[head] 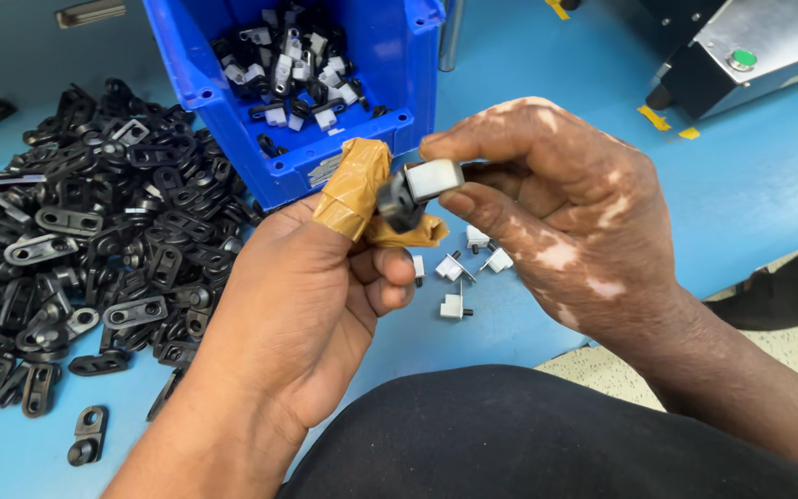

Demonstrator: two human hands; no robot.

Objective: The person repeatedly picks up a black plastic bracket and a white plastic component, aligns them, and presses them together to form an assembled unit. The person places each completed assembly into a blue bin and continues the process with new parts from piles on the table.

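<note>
Black-and-white clip [417, 189] sits pinched between both my hands, left [302, 305] and right [556, 203], taped thumb [353, 189] bracing it, bin [307, 83] at eleven o'clock.

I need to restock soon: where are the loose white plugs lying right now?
In the head view the loose white plugs lie on the blue table, just below the right hand and right of the left hand, in front of the blue bin.

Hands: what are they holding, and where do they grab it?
Both pinch one small part: the left hand on its black end, the right hand on its white end.
</note>
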